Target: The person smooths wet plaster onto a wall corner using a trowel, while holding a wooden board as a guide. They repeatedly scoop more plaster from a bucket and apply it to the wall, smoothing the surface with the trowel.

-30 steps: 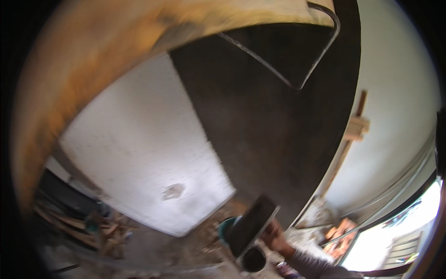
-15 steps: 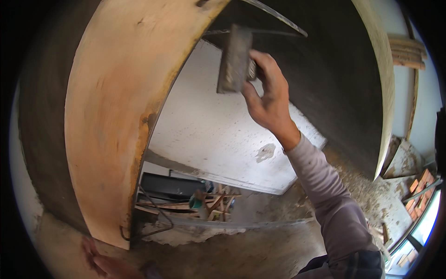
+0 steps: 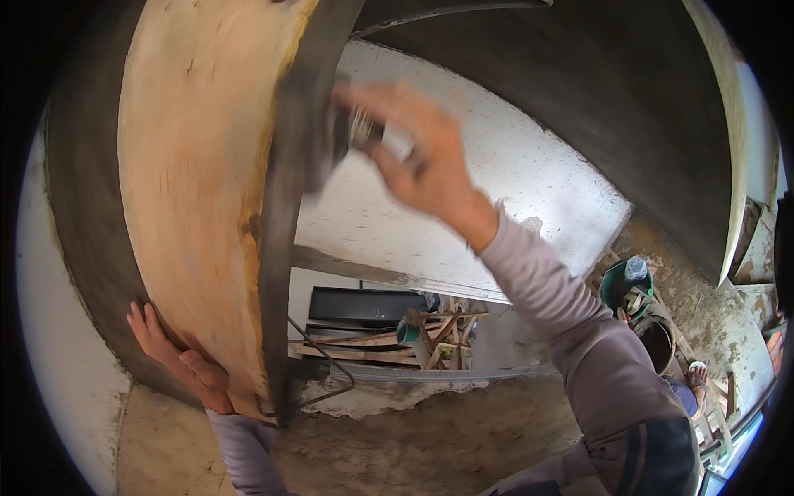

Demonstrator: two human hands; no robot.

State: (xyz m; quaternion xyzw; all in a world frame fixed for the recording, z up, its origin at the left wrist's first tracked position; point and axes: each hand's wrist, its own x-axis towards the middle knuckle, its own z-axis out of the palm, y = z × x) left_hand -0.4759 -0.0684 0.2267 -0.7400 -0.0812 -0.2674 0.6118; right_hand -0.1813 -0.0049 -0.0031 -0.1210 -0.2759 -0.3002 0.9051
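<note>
My right hand (image 3: pixel 430 161) is closed round the handle of a plastering float (image 3: pixel 318 136), which is smeared by motion. The float's face is against or very close to the dark grey plastered edge (image 3: pixel 284 248) beside a long wooden board (image 3: pixel 194 174); contact is hard to make out. A yellowish stained strip runs along the board's right side. Lower down, my left hand (image 3: pixel 180 355) lies open on the board's lower left part, fingers stretched over its edge onto the dark plaster. A bent metal rod (image 3: pixel 337 384) sticks out at the board's bottom end.
Below the white panel (image 3: pixel 413 182) lie a black tray-like object (image 3: pixel 364 306) and wood scraps (image 3: pixel 447 335). At right stand a green bucket (image 3: pixel 614 285), a dark bucket (image 3: pixel 656 341) and a person's sandalled foot (image 3: pixel 697 376). A dark plastered surface (image 3: pixel 595 91) rises at upper right.
My right hand has moved left and slightly down with the float, from over the white panel to the plastered edge. My left hand has risen onto the board. The view has shifted too.
</note>
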